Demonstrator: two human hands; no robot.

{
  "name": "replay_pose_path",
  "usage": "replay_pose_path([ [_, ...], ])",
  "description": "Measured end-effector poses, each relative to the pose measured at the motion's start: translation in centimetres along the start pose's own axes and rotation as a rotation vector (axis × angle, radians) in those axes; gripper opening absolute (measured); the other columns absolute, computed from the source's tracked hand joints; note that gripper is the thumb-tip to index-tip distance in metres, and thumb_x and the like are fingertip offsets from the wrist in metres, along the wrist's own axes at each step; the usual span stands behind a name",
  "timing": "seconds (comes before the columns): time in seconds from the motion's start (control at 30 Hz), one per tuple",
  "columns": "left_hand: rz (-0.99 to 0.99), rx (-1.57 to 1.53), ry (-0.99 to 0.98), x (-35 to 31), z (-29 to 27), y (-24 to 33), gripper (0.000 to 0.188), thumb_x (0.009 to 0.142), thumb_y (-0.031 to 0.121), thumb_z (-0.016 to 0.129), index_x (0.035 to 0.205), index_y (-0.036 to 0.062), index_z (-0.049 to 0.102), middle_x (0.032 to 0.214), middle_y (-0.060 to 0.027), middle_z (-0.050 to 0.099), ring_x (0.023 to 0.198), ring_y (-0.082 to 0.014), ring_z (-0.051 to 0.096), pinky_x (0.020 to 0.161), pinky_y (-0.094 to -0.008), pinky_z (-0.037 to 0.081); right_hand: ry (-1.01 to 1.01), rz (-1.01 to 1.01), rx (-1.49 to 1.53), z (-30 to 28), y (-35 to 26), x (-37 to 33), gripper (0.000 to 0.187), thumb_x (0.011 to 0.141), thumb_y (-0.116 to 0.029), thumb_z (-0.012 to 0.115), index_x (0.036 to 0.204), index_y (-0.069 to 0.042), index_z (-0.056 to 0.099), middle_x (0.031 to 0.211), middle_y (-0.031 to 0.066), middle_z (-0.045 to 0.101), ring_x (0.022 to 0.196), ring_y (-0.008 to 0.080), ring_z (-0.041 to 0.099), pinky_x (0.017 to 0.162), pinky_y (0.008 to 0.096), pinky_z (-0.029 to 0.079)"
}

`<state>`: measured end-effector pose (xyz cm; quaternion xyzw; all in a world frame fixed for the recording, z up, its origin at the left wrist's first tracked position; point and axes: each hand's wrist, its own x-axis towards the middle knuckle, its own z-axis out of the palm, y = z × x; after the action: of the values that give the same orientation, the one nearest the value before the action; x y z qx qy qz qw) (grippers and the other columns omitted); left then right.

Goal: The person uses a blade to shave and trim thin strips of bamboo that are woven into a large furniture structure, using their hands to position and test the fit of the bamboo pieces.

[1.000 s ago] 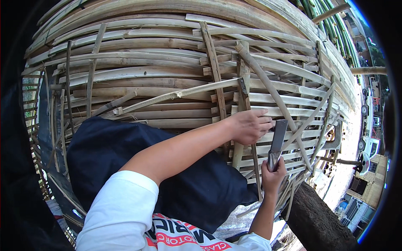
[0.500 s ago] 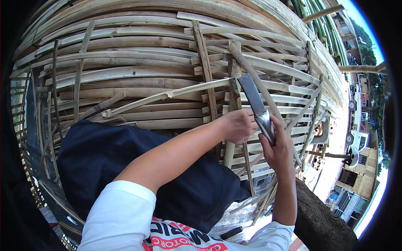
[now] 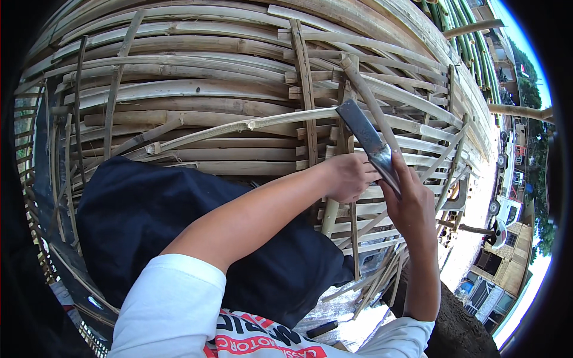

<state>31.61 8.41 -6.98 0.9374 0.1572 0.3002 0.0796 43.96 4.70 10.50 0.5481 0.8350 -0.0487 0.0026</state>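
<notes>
My right hand (image 3: 412,206) is wrapped round the shiny metal handle of a broad-bladed knife (image 3: 365,132). Its flat, square-ended blade points up and to the left, its end beside the tip of a long split bamboo strip (image 3: 262,123). Close by on the left, my left hand (image 3: 349,178) is curled closed, its fingertips near the knife's handle. What lies inside those fingers is hidden. A thin dark batten (image 3: 354,244) runs down from beneath this hand; I cannot tell whether the fingers grip it.
Stacked split bamboo slats (image 3: 197,89) fill the far side, crossed by upright battens (image 3: 304,89). A round pole (image 3: 373,104) slants behind the knife. Dark cloth (image 3: 197,209) covers my lap. A thick trunk (image 3: 465,322) stands at lower right, with parked vehicles (image 3: 504,215) beyond.
My right hand has moved slightly right and up, and the knife now leans further to the left. My left hand remains curled beside it. The whole view has shifted a little.
</notes>
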Motion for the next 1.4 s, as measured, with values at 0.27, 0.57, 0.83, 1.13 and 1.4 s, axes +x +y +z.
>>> replay_pose_path([
  [0.27,-0.016,0.029,-0.008,0.1,0.9,0.0,0.026,0.082,0.036,0.062,0.079,0.0159,0.079,0.118,-0.0044,0.066,0.118,-0.0207,0.058,0.108,-0.0415,0.039,0.038,-0.053,0.029,1.4,0.5,-0.1,0.055,0.083,-0.006,0.074,0.136,-0.015,0.058,0.094,0.0140,0.065,0.074,0.0350,0.068,0.061,0.0452,0.052],
  [0.57,0.074,0.107,0.288,0.0,-0.7,-0.5,0.017,0.073,0.025,0.063,0.059,0.0171,0.066,0.078,0.0007,0.065,0.086,-0.0160,0.065,0.075,-0.0353,0.052,0.232,-0.102,0.128,2.2,-0.5,-0.4,0.056,0.082,-0.003,0.074,0.136,-0.013,0.059,0.090,0.0132,0.063,0.072,0.0347,0.066,0.061,0.0446,0.051],
  [0.83,0.064,0.045,0.015,0.0,-0.8,-0.1,0.025,0.078,0.036,0.065,0.075,0.0138,0.077,0.101,-0.0042,0.069,0.104,-0.0191,0.063,0.096,-0.0370,0.048,0.403,-0.143,0.272,3.7,-0.1,-1.3,0.056,0.085,-0.008,0.073,0.138,-0.016,0.057,0.089,0.0118,0.062,0.072,0.0361,0.066,0.061,0.0463,0.050],
  [1.13,0.025,0.027,0.011,0.1,-0.2,0.0,0.023,0.078,0.034,0.066,0.072,0.0137,0.074,0.103,-0.0035,0.069,0.103,-0.0192,0.064,0.091,-0.0360,0.049,0.063,-0.046,0.086,3.7,1.1,-0.5,0.057,0.085,-0.002,0.071,0.139,-0.013,0.055,0.093,0.0134,0.064,0.073,0.0357,0.066,0.060,0.0453,0.050],
  [1.4,-0.088,-0.069,-0.176,0.3,-0.6,-0.3,0.024,0.079,0.033,0.064,0.069,0.0135,0.074,0.103,-0.0023,0.071,0.098,-0.0187,0.065,0.091,-0.0359,0.049,0.061,-0.054,-0.003,3.7,0.7,-0.8,0.057,0.086,-0.007,0.072,0.139,-0.016,0.054,0.088,0.0115,0.061,0.070,0.0345,0.065,0.060,0.0447,0.051],
])
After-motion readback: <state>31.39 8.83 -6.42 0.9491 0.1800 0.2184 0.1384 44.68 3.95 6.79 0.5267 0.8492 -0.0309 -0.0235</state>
